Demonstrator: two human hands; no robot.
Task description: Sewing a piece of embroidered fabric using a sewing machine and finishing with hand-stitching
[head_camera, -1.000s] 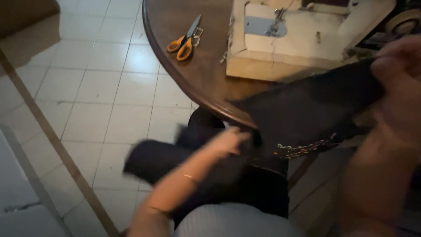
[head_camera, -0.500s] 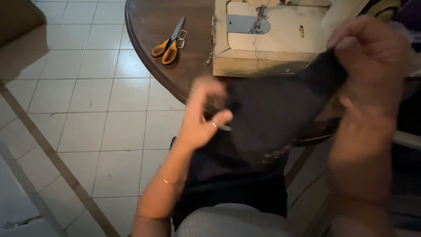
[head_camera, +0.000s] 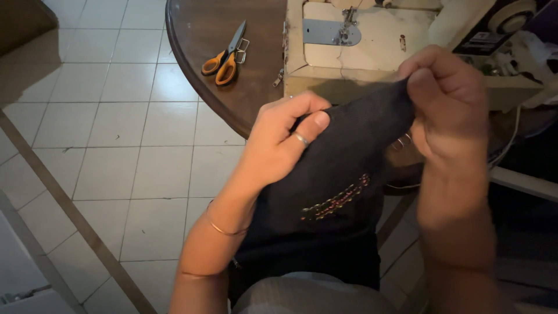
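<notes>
The round wooden surface [head_camera: 232,35] carries a cream sewing machine [head_camera: 372,46]. In front of it a dark garment [head_camera: 343,174], judged soft, light and limp, hangs over the lap, best held along its top edge. Left hand [head_camera: 279,142] and right hand [head_camera: 447,99] each have their grip clamped on that edge. Orange-handled scissors [head_camera: 224,55] lie well apart, nothing obstructing.

Pale square floor tiles [head_camera: 116,122] with dark grout fill the left; a wooden strip [head_camera: 70,212] crosses them diagonally; a round dark wooden tabletop [head_camera: 203,35] curves in from above; dim light.
</notes>
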